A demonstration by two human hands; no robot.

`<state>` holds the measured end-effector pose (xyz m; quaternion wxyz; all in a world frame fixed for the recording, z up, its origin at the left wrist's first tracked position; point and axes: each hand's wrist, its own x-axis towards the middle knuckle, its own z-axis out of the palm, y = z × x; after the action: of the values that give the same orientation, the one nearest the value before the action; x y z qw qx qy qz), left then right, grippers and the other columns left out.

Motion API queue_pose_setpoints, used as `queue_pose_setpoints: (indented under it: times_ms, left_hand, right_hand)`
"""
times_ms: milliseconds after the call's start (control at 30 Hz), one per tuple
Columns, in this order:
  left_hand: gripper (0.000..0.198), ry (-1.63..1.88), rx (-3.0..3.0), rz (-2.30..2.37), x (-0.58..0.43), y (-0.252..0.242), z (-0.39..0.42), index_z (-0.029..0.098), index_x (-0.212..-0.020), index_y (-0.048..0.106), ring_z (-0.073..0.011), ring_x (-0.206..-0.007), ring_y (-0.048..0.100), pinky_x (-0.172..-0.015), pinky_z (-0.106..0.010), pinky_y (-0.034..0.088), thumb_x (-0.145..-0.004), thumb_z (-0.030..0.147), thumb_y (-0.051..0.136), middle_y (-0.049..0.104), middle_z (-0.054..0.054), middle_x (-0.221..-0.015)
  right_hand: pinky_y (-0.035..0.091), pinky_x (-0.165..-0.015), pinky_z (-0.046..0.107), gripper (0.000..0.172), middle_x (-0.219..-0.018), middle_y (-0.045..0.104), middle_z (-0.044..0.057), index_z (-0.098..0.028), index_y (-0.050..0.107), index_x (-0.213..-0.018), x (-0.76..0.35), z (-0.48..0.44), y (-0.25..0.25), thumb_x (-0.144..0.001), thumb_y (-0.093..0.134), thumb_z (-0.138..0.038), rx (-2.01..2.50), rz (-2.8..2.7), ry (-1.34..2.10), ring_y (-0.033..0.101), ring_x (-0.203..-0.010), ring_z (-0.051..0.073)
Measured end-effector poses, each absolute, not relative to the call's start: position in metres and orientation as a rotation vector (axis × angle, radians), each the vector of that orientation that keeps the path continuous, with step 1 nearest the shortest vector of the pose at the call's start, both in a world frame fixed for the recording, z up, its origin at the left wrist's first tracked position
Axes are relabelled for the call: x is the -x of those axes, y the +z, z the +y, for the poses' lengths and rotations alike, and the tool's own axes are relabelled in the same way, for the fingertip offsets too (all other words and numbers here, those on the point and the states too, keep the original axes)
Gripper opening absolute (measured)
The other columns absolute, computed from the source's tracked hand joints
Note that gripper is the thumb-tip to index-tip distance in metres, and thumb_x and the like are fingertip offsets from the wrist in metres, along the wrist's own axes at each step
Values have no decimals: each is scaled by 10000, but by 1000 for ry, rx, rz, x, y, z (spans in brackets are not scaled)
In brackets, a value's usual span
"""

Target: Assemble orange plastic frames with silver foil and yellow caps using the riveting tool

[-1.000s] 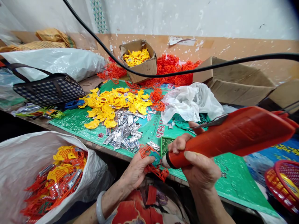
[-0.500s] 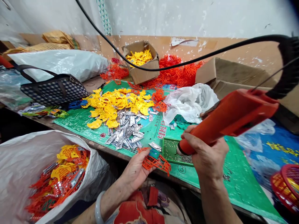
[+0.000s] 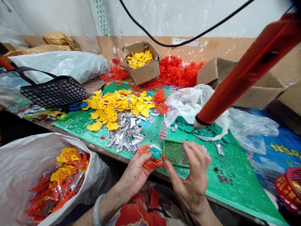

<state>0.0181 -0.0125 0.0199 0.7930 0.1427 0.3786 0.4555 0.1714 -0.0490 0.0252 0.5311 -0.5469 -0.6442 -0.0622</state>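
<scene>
My left hand (image 3: 137,172), a pale bangle on its wrist, grips an orange plastic frame (image 3: 150,164) with a small teal piece on it, thumb on top. My right hand (image 3: 191,175) has its fingers spread and holds nothing; its thumb is close to the right end of the frame. Just behind the hands lies a green tray (image 3: 174,152) of small metal screws, partly covered by my right fingers. A red power screwdriver (image 3: 242,75) hangs tilted above the table at the right, free of both hands.
Yellow parts (image 3: 117,103) and silver pieces (image 3: 128,133) are heaped on the green sheet (image 3: 244,179). A white sack (image 3: 94,160) of assembled pieces stands at the lower left. Behind are a cardboard box (image 3: 147,73), orange parts (image 3: 174,72) and white plastic (image 3: 181,102).
My right hand has let go of the screwdriver, which has swung up and right, and has come down and left toward the orange frame. The teal piece now shows on the frame.
</scene>
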Motion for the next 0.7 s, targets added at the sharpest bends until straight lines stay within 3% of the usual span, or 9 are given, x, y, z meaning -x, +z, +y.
queue_pose_setpoints:
  times_ms: [167,367,567,700]
  left_hand:
    - [396,1021,-410,754,-20,20,-15,168,-1169,617,-208,-938,703,-812,-308,570,-788,144,721,735,-78,-1106]
    - [538,1036,-458,693,-18,15,-17,207,-1304,531,-209,-997,694,-857,-302,555,-804,132,714,727,-69,-1124]
    - [453,1007,-493,698,-16,16,-18,211,-1202,607,-191,-939,705,-813,-271,563,-778,122,741,738,-53,-1087]
    - [418,972,-508,677,-14,17,-16,195,-1137,654,-207,-938,709,-829,-283,562,-742,136,778,753,-55,-1039]
  right_hand:
    - [465,-971,556,692,-1247,557,135,-259,364,-1412,-165,-48,11,-817,714,-315,1331,-1647,287,500,-1179,303]
    - [518,-916,505,629,-1178,606,120,-246,433,-1366,-158,-46,2,-812,719,-328,1401,-1549,467,587,-1088,278]
    - [573,-823,401,593,-1071,652,82,-247,468,-1330,-152,-47,2,-797,728,-240,1320,-1438,392,649,-964,231]
    - [572,-814,420,633,-1076,644,89,-263,419,-1378,-150,-50,4,-815,686,-152,1216,-1486,215,634,-958,230]
